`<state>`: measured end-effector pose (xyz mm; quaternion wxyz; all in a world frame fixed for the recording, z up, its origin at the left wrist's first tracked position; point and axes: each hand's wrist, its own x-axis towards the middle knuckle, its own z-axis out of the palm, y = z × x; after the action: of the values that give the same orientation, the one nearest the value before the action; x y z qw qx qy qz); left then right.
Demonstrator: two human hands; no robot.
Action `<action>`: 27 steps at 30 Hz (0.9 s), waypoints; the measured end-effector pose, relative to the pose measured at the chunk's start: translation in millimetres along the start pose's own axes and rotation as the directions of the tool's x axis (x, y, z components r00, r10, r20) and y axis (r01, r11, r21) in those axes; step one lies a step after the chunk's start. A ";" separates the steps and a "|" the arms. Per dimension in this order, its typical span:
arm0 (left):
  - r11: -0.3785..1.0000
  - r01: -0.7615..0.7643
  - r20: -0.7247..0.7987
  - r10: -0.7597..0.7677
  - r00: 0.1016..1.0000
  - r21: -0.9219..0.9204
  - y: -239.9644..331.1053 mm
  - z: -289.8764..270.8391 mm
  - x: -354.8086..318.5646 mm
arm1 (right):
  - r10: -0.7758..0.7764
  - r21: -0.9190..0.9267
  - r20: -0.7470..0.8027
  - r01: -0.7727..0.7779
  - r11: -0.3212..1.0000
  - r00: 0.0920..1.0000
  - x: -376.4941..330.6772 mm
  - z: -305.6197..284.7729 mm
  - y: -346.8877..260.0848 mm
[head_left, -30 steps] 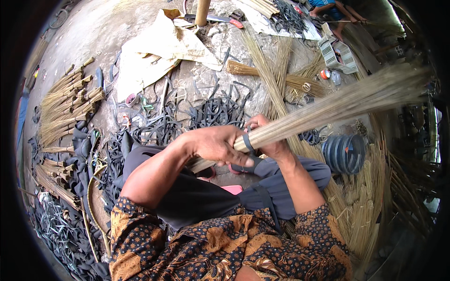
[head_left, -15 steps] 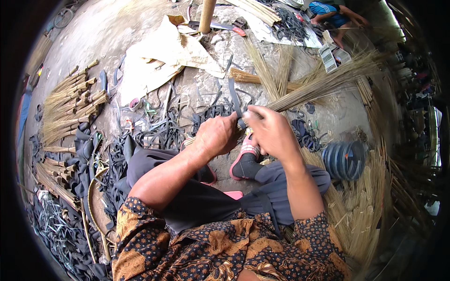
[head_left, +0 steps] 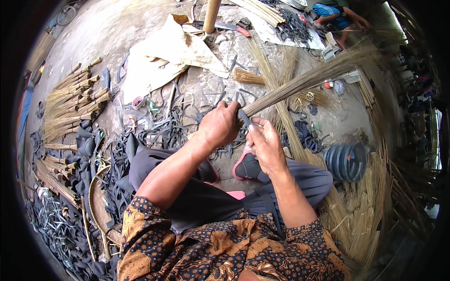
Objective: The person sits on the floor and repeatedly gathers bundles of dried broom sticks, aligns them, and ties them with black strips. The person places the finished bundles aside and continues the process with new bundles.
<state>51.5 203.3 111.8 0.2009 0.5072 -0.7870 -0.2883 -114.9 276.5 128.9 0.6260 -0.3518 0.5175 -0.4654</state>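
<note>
A bundle of thin straw-coloured broom sticks [head_left: 309, 77] slants from the middle of the view up to the right. My left hand [head_left: 219, 125] is closed around its lower end. A dark rubber strip [head_left: 243, 117] wraps that end, and my right hand [head_left: 265, 145] pinches the strip just beside the left hand. Both hands are above my knees, which are in dark trousers. The bundle's far tip is blurred.
Finished small broom bundles [head_left: 75, 100] lie in rows at the left. Black rubber strips [head_left: 154, 133] litter the ground ahead. Loose sticks [head_left: 361, 210] pile at the right beside a black ribbed roll [head_left: 347, 161]. A pale sack [head_left: 168, 51] lies ahead; another person [head_left: 337, 14] sits at the top right.
The stick bundle has swung from nearly level to pointing more steeply up and right. Both hands shifted up and forward, and the right hand came onto the rubber strip.
</note>
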 end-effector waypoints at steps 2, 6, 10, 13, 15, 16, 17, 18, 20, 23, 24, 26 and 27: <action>0.976 -0.032 0.072 0.048 0.996 -0.214 -1.7 -3.9 2.0 | 0.077 0.058 0.070 -0.082 0.995 0.995 3.1 -7.3 -4.6; 0.971 -0.066 0.160 0.105 0.982 -0.230 -4.4 -4.3 2.4 | 0.072 0.010 0.049 -0.073 0.997 0.996 7.4 -9.6 -12.6; 0.988 -0.043 0.113 0.060 0.992 -0.149 -7.5 1.3 1.8 | 0.009 -0.172 -0.012 -0.011 0.985 1.000 -3.1 -7.5 -14.8; 0.988 -0.083 0.040 0.089 0.995 -0.128 -9.1 1.7 2.3 | 0.019 -0.267 0.040 -0.007 0.964 0.999 -11.5 -11.7 -16.7; 0.997 -0.069 0.054 0.070 0.996 -0.026 -8.8 0.6 3.1 | 0.045 -0.282 0.015 -0.039 0.959 0.999 -12.9 -13.1 -16.7; 0.999 -0.041 0.087 0.042 0.995 -0.009 -8.3 0.1 3.5 | 0.003 -0.245 0.078 0.016 0.969 0.997 -12.2 -13.6 -17.0; 1.000 -0.022 0.104 0.021 0.994 0.010 -7.7 -0.4 3.8 | -0.018 -0.223 0.076 0.034 0.974 0.997 -11.3 -13.1 -17.1; 1.000 -0.001 0.121 -0.002 0.993 0.026 -7.1 -0.5 4.0 | -0.030 -0.204 0.100 0.050 0.978 0.995 -10.2 -12.2 -17.2; 1.000 0.001 0.131 -0.003 0.991 0.017 -6.7 0.1 3.8 | 0.009 -0.189 0.067 0.004 0.982 0.998 -10.6 -10.0 -18.5; 0.999 0.001 0.143 -0.006 0.990 0.032 -9.7 2.1 5.3 | 0.100 -0.189 0.080 -0.083 0.978 0.992 -17.2 -9.0 -25.1; 0.999 0.002 0.160 -0.010 0.987 0.045 -11.6 2.8 6.7 | 0.132 -0.187 0.052 -0.121 0.975 0.990 -20.8 -9.9 -28.2; 0.998 0.054 0.182 -0.057 0.982 0.023 -16.5 2.9 11.2 | 0.042 -0.263 0.102 -0.014 0.965 0.994 -30.3 -12.3 -32.7; 0.997 0.083 0.193 -0.082 0.978 0.004 -18.5 2.7 12.7 | 0.014 -0.290 0.127 0.024 0.957 0.992 -36.2 -13.7 -33.3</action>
<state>57.3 186.6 97.8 0.1128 0.5086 -0.7804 -0.3458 -136.7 300.7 168.2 0.5980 -0.4704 0.5384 -0.3622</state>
